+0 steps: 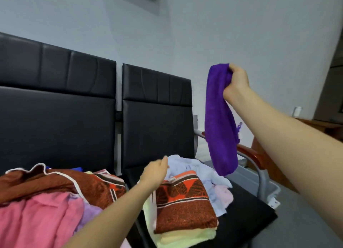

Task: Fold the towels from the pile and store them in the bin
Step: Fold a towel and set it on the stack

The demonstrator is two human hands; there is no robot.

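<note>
Pink towel [37, 216] lies nearest on the seat. Above the folded stack [183, 201], my left hand [155, 173] hovers, fingers relaxed. My right hand [237, 82] grips a hanging purple towel [219, 121].

Fuzzy cloth purple towel [220, 121]; glossy leatherette seat backs [156, 106]

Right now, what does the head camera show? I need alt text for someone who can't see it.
A person's right hand holds a purple towel up by its top edge so it hangs free, while the left hand reaches, fingers relaxed, over towels on black seats. A folded rust-patterned towel tops a small stack, with a loose pile to its left.
</note>
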